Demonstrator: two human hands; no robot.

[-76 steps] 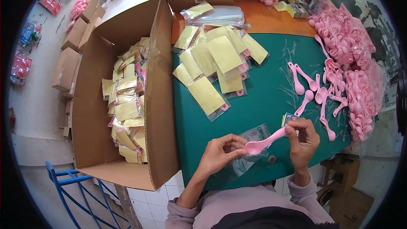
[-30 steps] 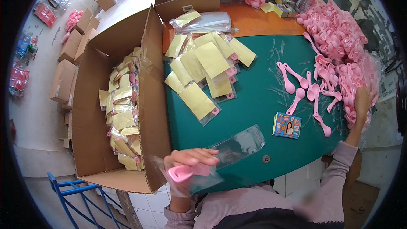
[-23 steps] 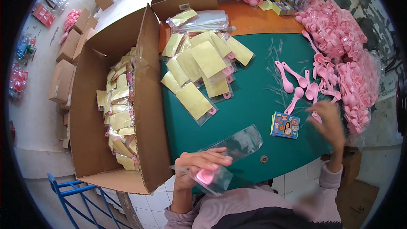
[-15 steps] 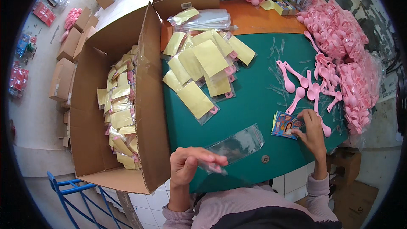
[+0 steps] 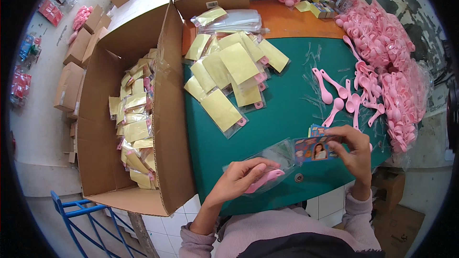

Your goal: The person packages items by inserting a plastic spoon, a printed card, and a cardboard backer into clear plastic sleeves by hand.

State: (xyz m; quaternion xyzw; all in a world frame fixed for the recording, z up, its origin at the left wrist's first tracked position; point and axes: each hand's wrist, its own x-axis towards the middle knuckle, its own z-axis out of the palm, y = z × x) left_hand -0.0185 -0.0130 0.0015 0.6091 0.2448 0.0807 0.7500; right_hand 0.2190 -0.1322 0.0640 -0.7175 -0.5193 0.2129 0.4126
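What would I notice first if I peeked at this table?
Probably the huge heap of pink spoons along the right edge of the green table. Next, the yellow packets fanned out at the table's far left, with more filling the big cardboard box beside it. Up close, the left hand holds a pink spoon in a clear bag while the right hand holds a picture card.

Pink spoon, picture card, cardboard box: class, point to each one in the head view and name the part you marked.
pink spoon [image 5: 267, 178], head view, on its handle under the left hand's fingers.
picture card [image 5: 316, 149], head view, middle of its printed face.
cardboard box [image 5: 168, 114], head view, on its right wall.
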